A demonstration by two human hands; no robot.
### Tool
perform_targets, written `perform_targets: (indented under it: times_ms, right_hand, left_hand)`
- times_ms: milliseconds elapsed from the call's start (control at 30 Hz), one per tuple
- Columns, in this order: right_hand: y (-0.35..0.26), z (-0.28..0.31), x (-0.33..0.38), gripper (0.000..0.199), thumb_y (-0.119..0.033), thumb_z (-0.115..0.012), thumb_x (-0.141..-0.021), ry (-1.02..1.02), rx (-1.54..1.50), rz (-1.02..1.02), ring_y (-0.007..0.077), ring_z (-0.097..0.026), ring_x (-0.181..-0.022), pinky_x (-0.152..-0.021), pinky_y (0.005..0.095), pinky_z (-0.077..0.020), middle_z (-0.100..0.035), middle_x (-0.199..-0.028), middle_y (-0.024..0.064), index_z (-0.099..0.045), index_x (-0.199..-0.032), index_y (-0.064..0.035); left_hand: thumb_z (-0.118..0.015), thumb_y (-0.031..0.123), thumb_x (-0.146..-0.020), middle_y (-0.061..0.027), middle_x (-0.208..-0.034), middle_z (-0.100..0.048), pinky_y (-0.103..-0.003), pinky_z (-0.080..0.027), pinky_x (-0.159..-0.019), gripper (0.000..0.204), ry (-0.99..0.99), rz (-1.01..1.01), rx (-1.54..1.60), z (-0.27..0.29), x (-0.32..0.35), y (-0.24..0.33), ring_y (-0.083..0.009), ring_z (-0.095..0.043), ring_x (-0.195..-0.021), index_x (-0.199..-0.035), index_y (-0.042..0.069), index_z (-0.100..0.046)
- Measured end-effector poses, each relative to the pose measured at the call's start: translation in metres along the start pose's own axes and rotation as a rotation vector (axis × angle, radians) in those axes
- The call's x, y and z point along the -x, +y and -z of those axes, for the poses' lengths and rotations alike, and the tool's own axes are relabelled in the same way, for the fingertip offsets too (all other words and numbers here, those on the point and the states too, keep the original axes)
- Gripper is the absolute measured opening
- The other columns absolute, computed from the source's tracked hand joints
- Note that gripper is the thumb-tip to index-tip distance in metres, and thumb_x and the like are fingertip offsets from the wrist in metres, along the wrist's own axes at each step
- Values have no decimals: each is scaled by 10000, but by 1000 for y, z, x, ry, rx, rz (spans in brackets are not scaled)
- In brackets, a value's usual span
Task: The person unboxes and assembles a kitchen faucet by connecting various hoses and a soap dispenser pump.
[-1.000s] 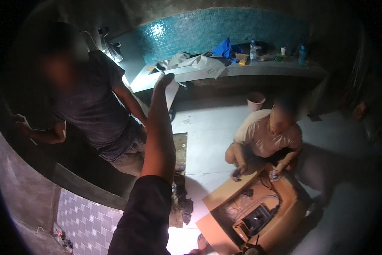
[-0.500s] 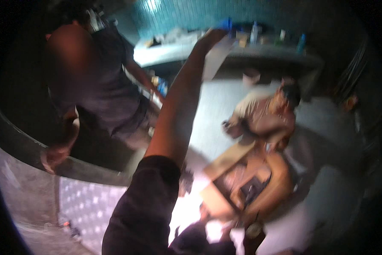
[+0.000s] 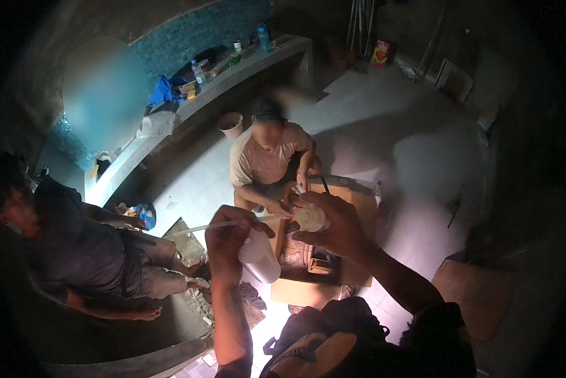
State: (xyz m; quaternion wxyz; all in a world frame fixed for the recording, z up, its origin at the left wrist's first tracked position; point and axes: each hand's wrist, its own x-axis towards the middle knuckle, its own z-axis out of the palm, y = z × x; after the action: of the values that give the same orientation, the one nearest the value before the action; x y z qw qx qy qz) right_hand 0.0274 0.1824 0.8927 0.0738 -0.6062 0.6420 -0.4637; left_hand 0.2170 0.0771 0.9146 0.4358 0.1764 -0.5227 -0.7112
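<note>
My left hand point(image 3: 229, 230) is closed around a white, smooth, cylindrical container point(image 3: 259, 258), held tilted in front of me. A thin whitish tube point(image 3: 223, 224) runs across that hand's fingers toward the right. My right hand point(image 3: 343, 228) grips a pale, rounded piece point(image 3: 311, 218) between thumb and fingers; its exact kind is unclear. The tube appears to reach this piece, though the join is hard to see. Below both hands stands an open cardboard box point(image 3: 317, 293) with dark and brown items inside. A crouching person point(image 3: 267, 154) has their hands together at its far side.
Another person point(image 3: 87, 252) is at the left. A curved counter point(image 3: 242, 69) holds a blue bag point(image 3: 161, 92), a clear bottle point(image 3: 198, 73) and a blue bottle point(image 3: 263, 39). A bucket point(image 3: 231, 124) stands by it. A cardboard sheet point(image 3: 472, 296) lies at right; poles lean at the back.
My outstretched arm has drawn back from the counter. Both my hands are now together over the box, holding the white container and pale piece. The view has turned toward the right.
</note>
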Motion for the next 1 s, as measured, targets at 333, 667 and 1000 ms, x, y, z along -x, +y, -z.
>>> perform_targets:
  times_ms: [333,667,1000]
  right_hand:
    - [-8,11,-9,635,-253,-838,-619,5,-75,262,282,-645,-887,-817,383,-495,-646,-993,128,-589,-1175,-72]
    - [2,22,-9,641,-308,-837,-625,-50,49,342,281,-615,-895,-769,396,-471,-626,-960,101,-581,-1175,-101]
    - [7,27,5,648,-339,-822,-627,-191,206,313,282,-624,-847,-746,407,-491,-620,-909,112,-590,-1190,-118]
  left_hand:
    - [-612,61,-890,-108,-827,-681,-273,-501,-685,86,14,-87,-409,-34,28,23,-149,-642,-755,-919,-3,-564]
    - [-632,54,-861,-83,-843,-695,-278,-506,-719,91,2,-144,-654,-47,32,34,-140,-649,-791,-917,-2,-676]
    - [-675,50,-808,-95,-866,-717,-329,-502,-807,124,-40,-110,-870,-51,37,11,-174,-670,-830,-921,15,-713]
